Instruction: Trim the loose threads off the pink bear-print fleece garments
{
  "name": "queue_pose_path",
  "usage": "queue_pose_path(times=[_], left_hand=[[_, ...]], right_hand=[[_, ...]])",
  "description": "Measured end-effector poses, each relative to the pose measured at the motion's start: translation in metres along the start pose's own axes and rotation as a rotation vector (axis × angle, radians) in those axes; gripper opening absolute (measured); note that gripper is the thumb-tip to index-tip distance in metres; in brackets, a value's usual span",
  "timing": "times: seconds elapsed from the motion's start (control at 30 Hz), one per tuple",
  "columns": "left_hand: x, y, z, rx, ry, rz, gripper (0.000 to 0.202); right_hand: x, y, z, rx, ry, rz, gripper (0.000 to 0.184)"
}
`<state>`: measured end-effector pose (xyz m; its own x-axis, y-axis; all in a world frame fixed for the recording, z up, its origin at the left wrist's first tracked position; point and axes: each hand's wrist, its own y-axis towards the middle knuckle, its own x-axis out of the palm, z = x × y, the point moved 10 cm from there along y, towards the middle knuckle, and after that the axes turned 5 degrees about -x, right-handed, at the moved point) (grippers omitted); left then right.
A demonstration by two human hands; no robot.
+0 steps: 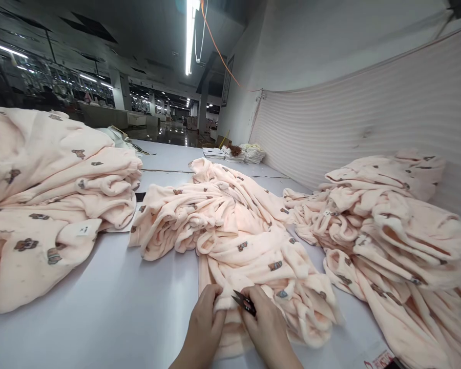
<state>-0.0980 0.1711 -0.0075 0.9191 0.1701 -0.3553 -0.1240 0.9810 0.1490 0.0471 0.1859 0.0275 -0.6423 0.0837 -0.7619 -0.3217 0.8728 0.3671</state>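
Observation:
A pale pink fleece garment (pixel 249 215) with small bear prints lies bunched across the table in front of me. My left hand (pixel 204 320) pinches a fold at its near edge between thumb and fingers. Small dark thread snips (pixel 245 302) sit in my right hand (pixel 265 318), their pointed blades apart and aimed left at the pinched fold. The snips' handles are partly covered by my fingers. Beneath both hands, more of the fabric hangs toward the table's near side.
A tall heap of matching pink fleece (pixel 54 179) stands at left, bearing a white label (pixel 85 229). Another pile (pixel 399 230) lies at right beside a striped cloth curtain (pixel 361 107). Stacked papers or cloths (pixel 249 153) rest at the far end of the white table (pixel 138 302).

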Motion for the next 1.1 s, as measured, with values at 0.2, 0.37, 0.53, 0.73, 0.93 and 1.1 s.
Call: queue_pose_path(times=[0.2, 0.37, 0.53, 0.73, 0.93, 1.1], left_hand=[[0.0, -0.001, 0.003, 0.053, -0.032, 0.019, 0.022], [-0.003, 0.001, 0.007, 0.079, -0.063, 0.031, 0.022], [-0.003, 0.0, 0.006, 0.078, -0.101, 0.01, 0.024], [-0.003, 0.002, 0.006, 0.087, -0.125, -0.01, 0.03], [0.001, 0.003, 0.011, 0.115, -0.153, -0.043, 0.029], [0.001, 0.003, 0.013, 0.103, -0.165, -0.056, 0.027]], right_hand=[[-0.012, -0.01, -0.025, -0.144, -0.1, 0.017, 0.026], [-0.015, -0.009, -0.036, -0.196, -0.255, 0.047, 0.024], [-0.015, -0.005, -0.031, -0.166, -0.24, 0.042, 0.024], [-0.016, -0.007, -0.029, -0.155, -0.235, 0.035, 0.023], [-0.017, -0.012, -0.051, -0.274, -0.369, 0.059, 0.029], [-0.013, -0.006, -0.053, -0.256, -0.38, 0.031, 0.027]])
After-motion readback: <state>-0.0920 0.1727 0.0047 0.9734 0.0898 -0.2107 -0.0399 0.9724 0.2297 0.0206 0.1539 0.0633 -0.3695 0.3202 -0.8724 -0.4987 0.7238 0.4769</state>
